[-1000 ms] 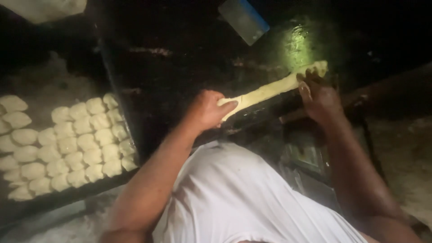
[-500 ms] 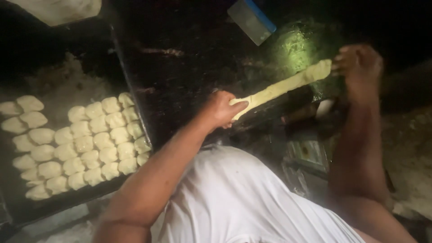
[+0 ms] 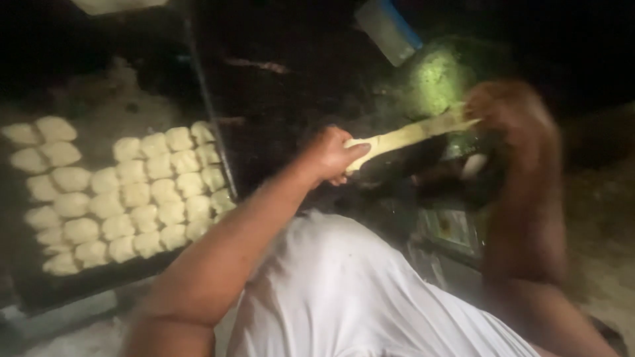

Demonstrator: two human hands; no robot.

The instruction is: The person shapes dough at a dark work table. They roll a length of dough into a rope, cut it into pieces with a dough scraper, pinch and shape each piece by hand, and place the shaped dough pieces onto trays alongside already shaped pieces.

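A long pale strip of dough (image 3: 410,135) is stretched between my two hands above a dark, shiny work surface (image 3: 430,86). My left hand (image 3: 331,155) grips its near, left end. My right hand (image 3: 506,109), blurred by motion, holds the far right end. My white shirt (image 3: 350,291) fills the lower middle of the view.
A dark tray (image 3: 26,264) at the left carries several rows of small pale dough pieces (image 3: 145,192). A blue and white flat object (image 3: 387,30) lies at the top. Printed packets (image 3: 450,228) sit below the dough strip on the right.
My right hand has swung up and to the right with its end of the dough strip. The view has shifted, so the tray of dough pieces sits nearer the middle.
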